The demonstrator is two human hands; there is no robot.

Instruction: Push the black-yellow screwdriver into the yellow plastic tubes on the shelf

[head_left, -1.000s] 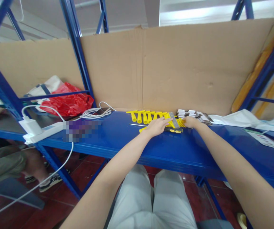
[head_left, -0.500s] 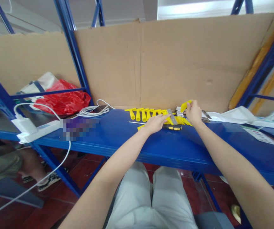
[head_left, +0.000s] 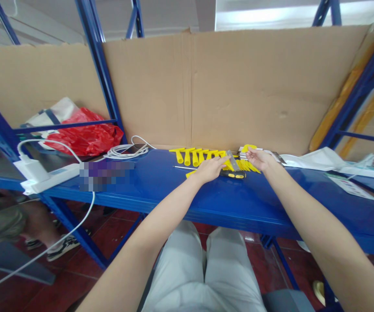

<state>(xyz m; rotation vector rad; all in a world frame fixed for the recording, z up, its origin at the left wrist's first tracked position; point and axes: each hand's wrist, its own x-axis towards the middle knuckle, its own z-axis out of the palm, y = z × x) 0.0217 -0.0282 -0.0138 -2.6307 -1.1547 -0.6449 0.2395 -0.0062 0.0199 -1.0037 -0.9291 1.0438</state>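
My left hand (head_left: pixel 210 169) rests on the blue shelf (head_left: pixel 160 186), fingers closed on a grey metal blade piece (head_left: pixel 231 160) that leans over the yellow parts. My right hand (head_left: pixel 258 158) is raised just above the shelf, pinching a small yellow plastic piece (head_left: pixel 248 148). A row of yellow T-shaped handles (head_left: pixel 193 154) lies to the left of both hands. More yellow pieces (head_left: pixel 247 165) are piled between the hands. A yellow and black tool (head_left: pixel 235 175) lies just in front of them.
A cardboard sheet (head_left: pixel 239 86) backs the shelf. White packets (head_left: pixel 313 159) and papers lie at the right. A coiled white cable (head_left: pixel 125 151), a white power strip with charger (head_left: pixel 40 173) and a red bag (head_left: pixel 86 136) sit at the left. Another person's leg shows lower left.
My right hand lifted a yellow piece from the pile, raised it, then brought it lower and leftward toward my left hand. My left hand stayed in place on the blade piece.
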